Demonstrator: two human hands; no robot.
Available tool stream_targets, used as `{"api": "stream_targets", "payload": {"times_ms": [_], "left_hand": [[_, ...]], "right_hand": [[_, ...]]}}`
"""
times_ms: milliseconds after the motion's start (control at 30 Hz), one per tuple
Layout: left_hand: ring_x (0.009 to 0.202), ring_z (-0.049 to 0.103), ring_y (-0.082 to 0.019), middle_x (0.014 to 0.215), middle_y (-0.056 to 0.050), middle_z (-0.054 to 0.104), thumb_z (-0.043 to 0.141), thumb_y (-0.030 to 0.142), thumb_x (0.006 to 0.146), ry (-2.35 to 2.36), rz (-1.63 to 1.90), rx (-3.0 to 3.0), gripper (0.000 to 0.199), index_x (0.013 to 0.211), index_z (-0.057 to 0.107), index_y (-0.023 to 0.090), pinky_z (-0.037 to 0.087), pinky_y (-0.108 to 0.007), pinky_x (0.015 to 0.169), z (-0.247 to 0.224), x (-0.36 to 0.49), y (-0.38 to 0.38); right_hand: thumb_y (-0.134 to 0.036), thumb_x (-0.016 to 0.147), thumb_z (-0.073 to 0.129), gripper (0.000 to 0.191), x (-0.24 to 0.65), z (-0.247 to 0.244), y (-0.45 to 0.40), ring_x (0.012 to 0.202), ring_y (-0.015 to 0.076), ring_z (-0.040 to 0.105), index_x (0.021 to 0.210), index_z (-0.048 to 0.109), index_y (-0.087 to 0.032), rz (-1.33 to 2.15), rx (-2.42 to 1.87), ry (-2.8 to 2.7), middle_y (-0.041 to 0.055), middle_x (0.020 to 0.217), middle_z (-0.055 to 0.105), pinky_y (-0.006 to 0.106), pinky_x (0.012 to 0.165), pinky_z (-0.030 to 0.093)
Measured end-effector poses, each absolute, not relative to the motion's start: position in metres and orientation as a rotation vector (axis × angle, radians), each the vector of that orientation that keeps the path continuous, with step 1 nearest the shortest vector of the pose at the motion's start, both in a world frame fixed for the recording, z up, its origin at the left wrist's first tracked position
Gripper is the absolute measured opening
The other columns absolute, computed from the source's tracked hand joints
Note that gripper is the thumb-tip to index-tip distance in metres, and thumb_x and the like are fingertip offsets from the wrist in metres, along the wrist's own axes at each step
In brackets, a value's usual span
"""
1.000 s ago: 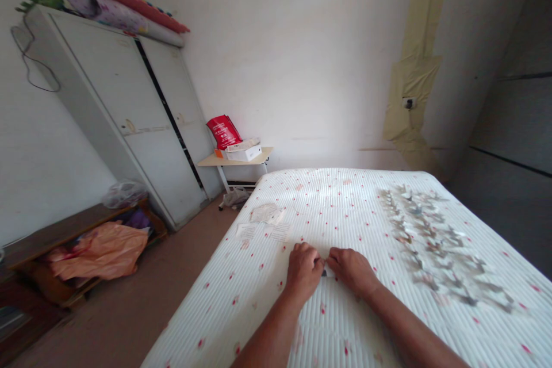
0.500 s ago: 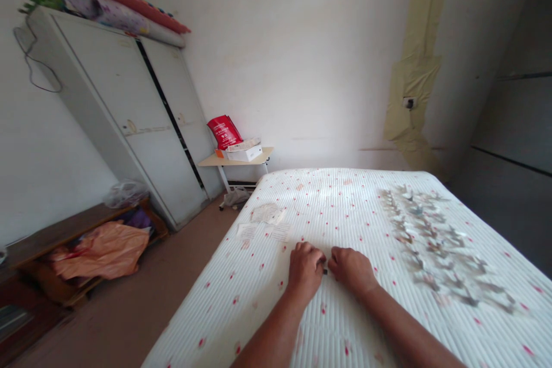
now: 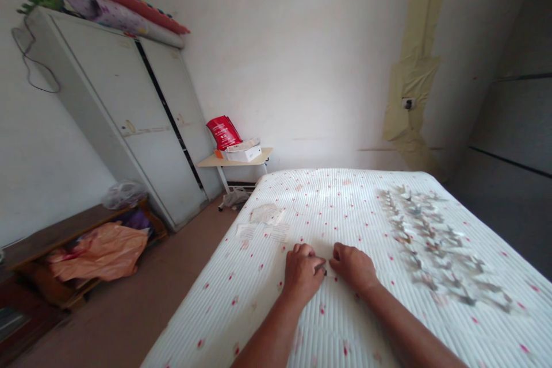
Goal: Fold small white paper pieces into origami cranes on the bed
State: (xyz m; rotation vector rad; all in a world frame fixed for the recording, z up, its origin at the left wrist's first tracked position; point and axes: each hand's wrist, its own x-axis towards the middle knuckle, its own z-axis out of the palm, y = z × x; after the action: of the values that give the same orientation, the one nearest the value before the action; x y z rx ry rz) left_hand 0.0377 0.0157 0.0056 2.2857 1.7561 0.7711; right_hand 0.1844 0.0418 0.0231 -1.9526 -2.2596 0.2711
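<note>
White walls (image 3: 293, 57) are rising around this room, and a tall gray cupboard (image 3: 121, 92) is leaning into the upper left of the frame. Low in the middle, a big bed (image 3: 332, 333) is wearing a striped white cover with little red spots. Two bare hands are resting near each other on it, not touching, with a small gap between them. Left hand (image 3: 304, 270) is curling, and its fingertips seem to be pinching a small dark piece (image 3: 325, 272), just left of the gap. Most of that piece is hiding, so I cannot tell its shape. Right hand (image 3: 353, 267) is bending its fingers inward, and I cannot tell if it is holding anything.

Some thin paper sheets (image 3: 266, 214) are lying past the left hand, near the bed's left edge. Lots of small pale shapes (image 3: 435, 247) are sitting in rows at the right of the frame, looking blurry.

To me, the person seems to be working the tiny piece with the fingertips. Going on from here would be calling for a gentle, steady pinch, with the right fingers coming close to help.
</note>
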Motion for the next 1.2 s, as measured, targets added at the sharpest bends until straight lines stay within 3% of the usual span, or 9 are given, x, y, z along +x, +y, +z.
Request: {"api": "stream_targets", "payload": {"times_ms": [300, 1200], "left_hand": [[0.088, 0.045, -0.019, 0.084, -0.003, 0.054, 0.060, 0.022, 0.068, 1.766, 0.781, 2.268, 0.019, 0.082, 0.069, 0.030, 0.034, -0.033, 0.076, 0.000, 0.038, 0.019], [0.088, 0.046, -0.019, 0.083, -0.002, 0.054, 0.061, 0.024, 0.068, 1.793, 0.782, 2.252, 0.017, 0.082, 0.070, 0.030, 0.034, -0.032, 0.076, -0.002, 0.037, 0.020]], "right_hand": [[-0.034, 0.076, 0.048, 0.017, 0.179, 0.014, 0.047, 0.071, 0.0190, 0.061, 0.077, 0.060, -0.021, 0.316, -1.935, -2.202, 0.0049, 0.076, 0.066, 0.025, 0.055, 0.033], [-0.019, 0.068, 0.047, 0.015, 0.184, 0.012, 0.057, 0.071, 0.0177, 0.060, 0.074, 0.061, -0.020, 0.451, -1.945, -2.139, 0.0057, 0.077, 0.066, 0.024, 0.053, 0.031]]}}
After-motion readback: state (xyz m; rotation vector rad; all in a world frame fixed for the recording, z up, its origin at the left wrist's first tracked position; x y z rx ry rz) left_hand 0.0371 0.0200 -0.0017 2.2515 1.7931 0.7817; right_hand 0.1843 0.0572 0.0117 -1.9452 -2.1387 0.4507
